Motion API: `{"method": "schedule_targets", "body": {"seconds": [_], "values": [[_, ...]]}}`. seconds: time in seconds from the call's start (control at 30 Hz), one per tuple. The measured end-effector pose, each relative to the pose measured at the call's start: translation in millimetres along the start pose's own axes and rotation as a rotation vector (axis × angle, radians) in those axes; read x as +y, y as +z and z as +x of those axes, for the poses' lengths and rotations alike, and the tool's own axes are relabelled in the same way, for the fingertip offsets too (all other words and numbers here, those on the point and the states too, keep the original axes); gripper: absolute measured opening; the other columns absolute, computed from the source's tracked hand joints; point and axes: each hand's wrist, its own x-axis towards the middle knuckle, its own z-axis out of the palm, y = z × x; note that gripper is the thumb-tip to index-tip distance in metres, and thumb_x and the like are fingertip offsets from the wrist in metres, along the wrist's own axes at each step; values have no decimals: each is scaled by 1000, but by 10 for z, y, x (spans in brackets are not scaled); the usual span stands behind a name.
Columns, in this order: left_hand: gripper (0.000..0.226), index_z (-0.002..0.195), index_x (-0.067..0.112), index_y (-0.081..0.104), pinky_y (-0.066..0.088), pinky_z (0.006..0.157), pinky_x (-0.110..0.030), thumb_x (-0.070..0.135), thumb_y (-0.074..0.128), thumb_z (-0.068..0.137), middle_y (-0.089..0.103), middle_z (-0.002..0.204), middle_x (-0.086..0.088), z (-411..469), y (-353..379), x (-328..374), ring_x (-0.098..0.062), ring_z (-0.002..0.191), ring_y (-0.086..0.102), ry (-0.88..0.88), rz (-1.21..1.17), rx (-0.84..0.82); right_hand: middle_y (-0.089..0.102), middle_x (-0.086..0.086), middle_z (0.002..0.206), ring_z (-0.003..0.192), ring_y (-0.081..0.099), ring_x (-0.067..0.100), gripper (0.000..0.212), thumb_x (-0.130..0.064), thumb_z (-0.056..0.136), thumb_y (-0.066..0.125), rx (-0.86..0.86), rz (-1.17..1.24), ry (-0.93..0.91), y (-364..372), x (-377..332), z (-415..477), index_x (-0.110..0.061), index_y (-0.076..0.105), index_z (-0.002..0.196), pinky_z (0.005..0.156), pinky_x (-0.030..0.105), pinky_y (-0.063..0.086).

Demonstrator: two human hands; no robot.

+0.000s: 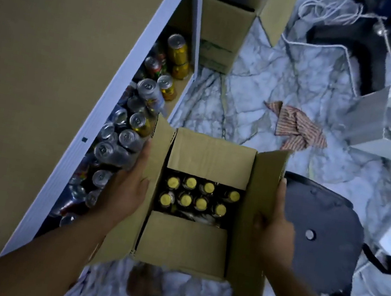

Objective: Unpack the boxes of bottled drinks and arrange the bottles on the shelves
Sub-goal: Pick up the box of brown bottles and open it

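1. An open cardboard box sits at the centre of the view above a marbled floor. Its long axis runs from 6 o'clock to 12 o'clock. All four flaps are folded outward.
2. Inside stand bottles with round yellow caps, upright and mouths up, in two rows of four that run across the box from 9 to 3 o'clock. Their dark bodies are mostly hidden.
3. The left hand presses flat against the outside of the 9 o'clock flap, thumb hooked over its edge, grasping the cardboard.
4. The right hand grips the 3 o'clock flap, thumb on its inner face and fingers wrapped behind it.
5. At 9 to 11 o'clock of the box is a white-framed shelf packed with cans, silver tops up; some are gold, some red, some wrapped in clear plastic.
6. At 12 o'clock stand more plain brown cardboard boxes.
7. At 2 o'clock a crumpled striped cloth lies on the floor.
8. At 3 o'clock, just beside the right flap, is a black round stool.
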Motion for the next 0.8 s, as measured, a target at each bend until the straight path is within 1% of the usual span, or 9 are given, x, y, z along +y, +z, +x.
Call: {"method": "schedule_targets", "body": {"seconds": [0.07, 0.13, 0.23, 0.37, 0.43, 0.53, 0.6, 0.7, 0.8], "values": [[100, 158, 44, -14, 38, 46, -33, 14, 60, 98, 66, 85, -26, 148, 100, 6, -36, 62, 60, 26, 11, 1, 52, 8, 58, 47, 49, 32, 100, -2, 94, 56, 6, -6, 32, 10, 32, 79, -40, -9, 160, 46, 40, 44], [104, 154, 52, -20, 48, 50, -38, 16, 59, 98, 68, 85, -24, 258, 226, -17, -34, 59, 60, 39, -16, -9, 54, 9, 60, 48, 50, 32, 100, -1, 93, 56, 25, -11, 49, 31, 57, 122, -38, -7, 161, 49, 43, 48], [102, 155, 52, -18, 56, 59, -47, 15, 58, 97, 69, 111, -28, 414, 369, -74, -36, 62, 62, 68, -46, -37, 57, 12, 62, 50, 51, 34, 101, -1, 92, 56, 39, -8, 74, 92, 122, 187, -38, -7, 161, 51, 44, 50], [103, 154, 54, -20, 53, 51, -46, 15, 57, 98, 69, 97, -27, 528, 489, -93, -32, 54, 57, 69, -32, -72, 58, 13, 64, 53, 53, 34, 102, -1, 91, 57, 32, -8, 111, 221, 211, 248, -39, -6, 161, 53, 42, 50], [99, 160, 43, -10, 58, 64, -51, 12, 60, 97, 66, 109, -34, 535, 557, -90, -45, 78, 65, 99, -32, -48, 53, 7, 60, 50, 50, 31, 100, -2, 92, 56, 19, -7, 120, 294, 232, 250, -38, -6, 161, 50, 38, 45], [91, 165, 25, 5, 58, 80, -59, 10, 64, 97, 58, 128, -39, 511, 633, -143, -57, 106, 59, 136, -13, 24, 50, 5, 59, 48, 48, 31, 100, -3, 92, 56, 31, -27, 126, 384, 292, 246, -38, -6, 161, 47, 37, 44], [94, 163, 36, -1, 57, 85, -57, 17, 63, 97, 50, 146, -31, 513, 664, -226, -52, 115, 58, 96, -11, 15, 48, 3, 58, 45, 47, 31, 99, -3, 93, 57, 46, -25, 119, 404, 319, 219, -38, -6, 162, 46, 39, 45], [102, 155, 54, -15, 57, 85, -54, 27, 65, 97, 48, 149, -26, 535, 691, -336, -47, 115, 60, 65, -30, -15, 46, 1, 57, 43, 46, 31, 98, -4, 95, 57, 54, -27, 97, 441, 318, 192, -40, -7, 161, 46, 42, 47], [109, 154, 52, -21, 51, 100, -52, 39, 69, 94, 26, 166, -16, 593, 716, -424, -41, 142, 42, 41, -4, -4, 42, 0, 56, 43, 44, 29, 100, -5, 94, 59, 75, -56, 115, 478, 316, 207, -42, -8, 160, 48, 40, 48]]}}
